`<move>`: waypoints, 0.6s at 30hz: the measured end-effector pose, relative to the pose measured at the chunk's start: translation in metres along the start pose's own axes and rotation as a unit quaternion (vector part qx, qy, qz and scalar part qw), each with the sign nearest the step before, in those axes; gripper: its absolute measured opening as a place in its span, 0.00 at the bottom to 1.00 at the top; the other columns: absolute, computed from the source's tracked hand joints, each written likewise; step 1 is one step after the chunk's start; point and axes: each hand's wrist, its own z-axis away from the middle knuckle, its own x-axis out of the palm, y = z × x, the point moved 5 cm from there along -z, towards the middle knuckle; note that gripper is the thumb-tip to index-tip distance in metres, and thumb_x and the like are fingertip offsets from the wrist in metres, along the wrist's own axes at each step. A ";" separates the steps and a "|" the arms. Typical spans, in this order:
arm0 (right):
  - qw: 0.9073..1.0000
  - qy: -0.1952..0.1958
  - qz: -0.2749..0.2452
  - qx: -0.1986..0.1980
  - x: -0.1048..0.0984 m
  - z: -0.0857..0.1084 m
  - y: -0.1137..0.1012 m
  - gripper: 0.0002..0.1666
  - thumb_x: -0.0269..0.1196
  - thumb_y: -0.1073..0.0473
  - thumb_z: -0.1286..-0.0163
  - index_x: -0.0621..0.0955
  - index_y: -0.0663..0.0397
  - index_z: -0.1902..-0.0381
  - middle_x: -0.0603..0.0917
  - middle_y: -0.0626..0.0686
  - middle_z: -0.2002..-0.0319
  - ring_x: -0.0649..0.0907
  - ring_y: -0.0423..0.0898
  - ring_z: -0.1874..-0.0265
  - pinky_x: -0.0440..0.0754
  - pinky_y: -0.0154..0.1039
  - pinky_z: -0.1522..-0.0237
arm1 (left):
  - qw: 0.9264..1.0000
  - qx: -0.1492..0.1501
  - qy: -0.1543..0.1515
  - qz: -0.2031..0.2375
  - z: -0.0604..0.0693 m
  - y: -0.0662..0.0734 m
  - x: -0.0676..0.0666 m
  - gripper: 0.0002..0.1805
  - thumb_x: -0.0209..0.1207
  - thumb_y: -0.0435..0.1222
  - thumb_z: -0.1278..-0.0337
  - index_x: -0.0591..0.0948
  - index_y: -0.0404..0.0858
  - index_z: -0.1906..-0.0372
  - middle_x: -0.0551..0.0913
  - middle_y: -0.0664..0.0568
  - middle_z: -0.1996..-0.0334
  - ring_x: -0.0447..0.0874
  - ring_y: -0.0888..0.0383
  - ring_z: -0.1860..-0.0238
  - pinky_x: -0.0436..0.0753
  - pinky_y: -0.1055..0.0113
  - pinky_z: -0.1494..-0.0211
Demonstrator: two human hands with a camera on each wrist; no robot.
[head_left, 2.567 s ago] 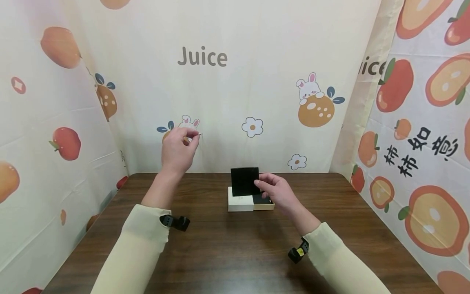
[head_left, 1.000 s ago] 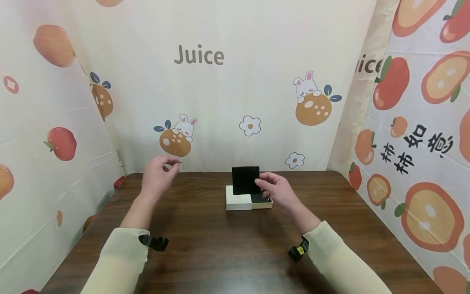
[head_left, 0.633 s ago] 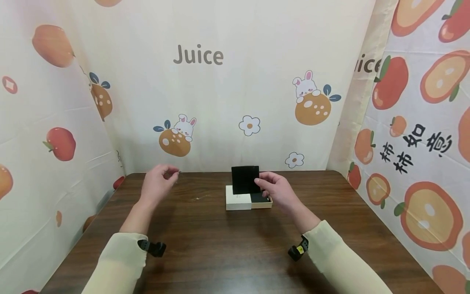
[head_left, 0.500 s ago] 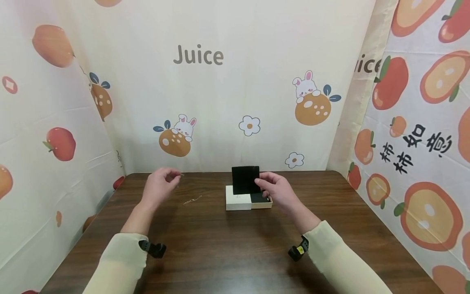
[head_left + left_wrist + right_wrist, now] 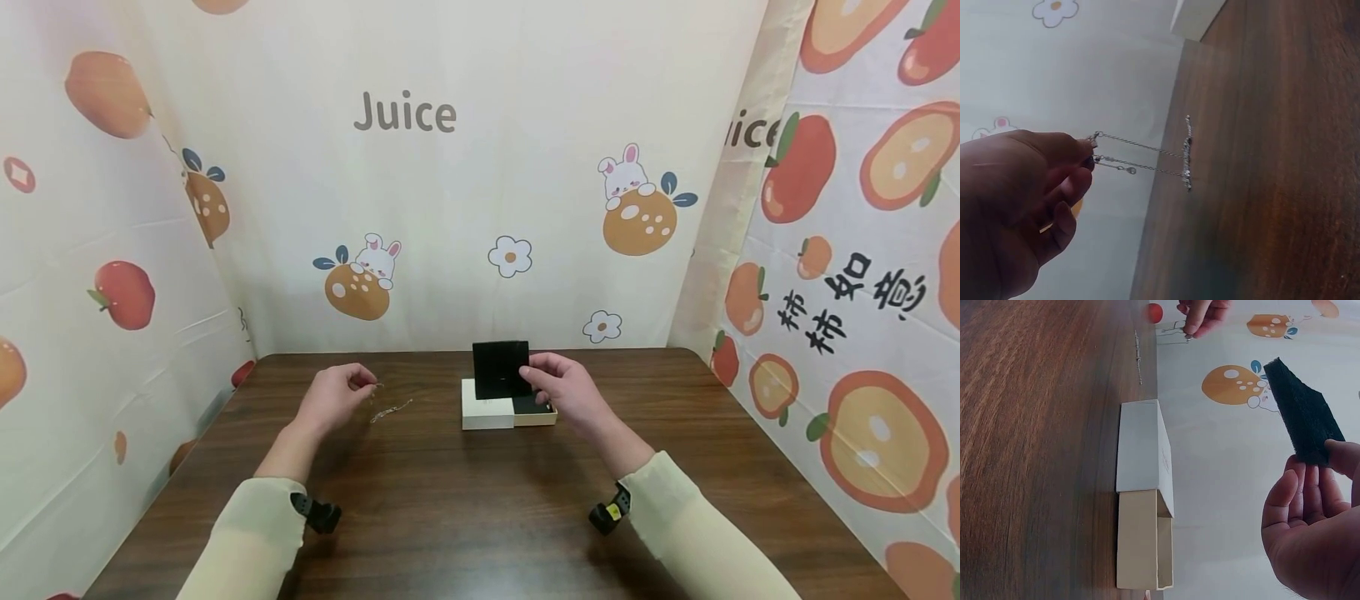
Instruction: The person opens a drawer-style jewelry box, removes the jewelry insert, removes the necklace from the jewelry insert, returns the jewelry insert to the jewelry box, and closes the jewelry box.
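Observation:
My left hand pinches one end of a thin silver chain necklace between thumb and fingertips, low over the left part of the table. Two strands run down from the fingers, with a small clasp dangling beside them. The lower part of the chain lies gathered on the wood. With thumb and fingers my right hand holds up a thin black square pad by its right edge. Behind and below the pad stands a small box with a white sleeve and a tan drawer partly pulled out.
The brown wooden table reaches back to a fruit-printed curtain. Similar printed cloth hangs along the left and right sides. In the head view the drawer shows a black inside, partly covered by the pad and my right hand.
My left hand rose out of view of the tabletop, then came down and left; the chain's lower part has settled on the table. My right hand and the pad have stayed nearly still.

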 end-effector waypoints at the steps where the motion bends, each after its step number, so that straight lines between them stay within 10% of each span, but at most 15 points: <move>1: 1.000 0.000 0.002 -0.001 0.000 0.000 0.000 0.17 0.66 0.54 0.18 0.84 0.59 0.40 0.86 0.52 0.49 0.81 0.50 0.61 0.86 0.33 0.57 | 1.000 -0.003 -0.006 0.000 0.000 -0.001 0.002 0.05 0.67 0.33 0.25 0.90 0.36 0.53 0.92 0.44 0.58 0.87 0.50 0.58 0.90 0.50 0.49; 18: 1.000 -0.001 -0.007 -0.012 0.001 0.001 -0.003 0.18 0.67 0.56 0.18 0.83 0.64 0.41 0.85 0.49 0.54 0.80 0.46 0.63 0.86 0.33 0.60 | 0.994 -0.042 -0.094 -0.043 0.001 -0.013 0.015 0.03 0.68 0.32 0.28 0.89 0.38 0.60 0.87 0.48 0.64 0.82 0.53 0.63 0.84 0.57 0.59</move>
